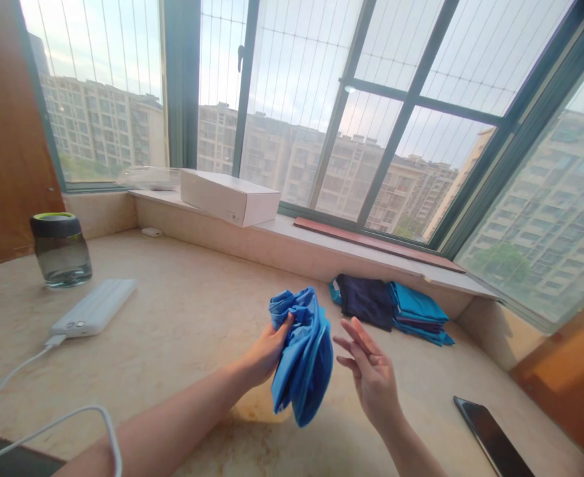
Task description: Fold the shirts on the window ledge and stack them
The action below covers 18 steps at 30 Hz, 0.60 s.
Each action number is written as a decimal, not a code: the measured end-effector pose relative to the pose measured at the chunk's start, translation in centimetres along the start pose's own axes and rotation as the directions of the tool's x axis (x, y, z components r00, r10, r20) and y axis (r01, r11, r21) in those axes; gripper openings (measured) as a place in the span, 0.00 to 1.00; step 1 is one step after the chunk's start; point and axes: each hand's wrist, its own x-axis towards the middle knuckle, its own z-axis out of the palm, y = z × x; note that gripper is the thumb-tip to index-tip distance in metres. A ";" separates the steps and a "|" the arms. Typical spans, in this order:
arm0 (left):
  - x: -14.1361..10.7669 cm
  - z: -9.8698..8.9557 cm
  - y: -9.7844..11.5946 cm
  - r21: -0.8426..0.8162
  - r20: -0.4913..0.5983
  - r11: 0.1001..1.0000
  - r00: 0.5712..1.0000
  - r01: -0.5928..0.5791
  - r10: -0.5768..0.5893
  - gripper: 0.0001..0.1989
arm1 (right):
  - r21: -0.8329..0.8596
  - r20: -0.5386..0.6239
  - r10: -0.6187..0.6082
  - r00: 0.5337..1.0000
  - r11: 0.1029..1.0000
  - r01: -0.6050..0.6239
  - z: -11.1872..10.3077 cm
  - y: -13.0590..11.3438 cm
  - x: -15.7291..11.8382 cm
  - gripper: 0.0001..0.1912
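Note:
A bunched blue cloth (304,358) hangs in loose folds above the stone countertop (187,311). My left hand (270,348) grips its left side, thumb over the fabric. Just right of the cloth, my right hand (368,371) is held up with its fingers apart, touching nothing. Behind my right hand, against the ledge, lie a folded dark navy cloth (366,301) and a stack of folded blue cloths (418,308).
A dark-lidded bottle (61,252) and a white power bank (95,308) with a cable (28,364) stand left. A phone (490,437) lies front right. On the window ledge sits a white box (229,197); a small white object (151,232) lies below it.

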 end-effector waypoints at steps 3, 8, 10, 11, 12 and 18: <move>0.3 -0.5 0.6 0.073 -0.062 0.997 0.998 0.028 -0.024 0.26 | -0.113 -0.002 -0.054 0.999 0.992 0.054 -0.4 -0.3 0.3 0.26; -0.5 0.0 0.2 0.180 0.062 0.982 0.996 0.054 -0.066 0.27 | -0.235 0.273 0.030 0.962 0.971 0.036 1.1 0.9 -0.6 0.27; -1.3 0.4 -0.1 0.249 0.248 0.968 0.964 0.031 -0.095 0.26 | -0.273 0.280 0.040 0.959 0.961 0.039 1.8 1.3 -1.0 0.21; -1.7 0.7 -0.2 0.289 0.320 0.957 0.942 0.001 -0.098 0.24 | -0.293 0.265 0.025 0.964 0.954 0.056 2.1 1.3 -1.2 0.19; -2.1 0.9 -0.3 0.331 0.362 0.943 0.927 -0.033 -0.095 0.23 | -0.311 0.255 -0.004 0.967 0.946 0.086 2.2 1.3 -1.3 0.18; -2.4 1.5 -0.1 0.401 0.312 0.909 0.950 -0.115 -0.017 0.15 | -0.370 0.262 -0.176 0.949 0.890 0.267 1.8 -0.2 -1.1 0.15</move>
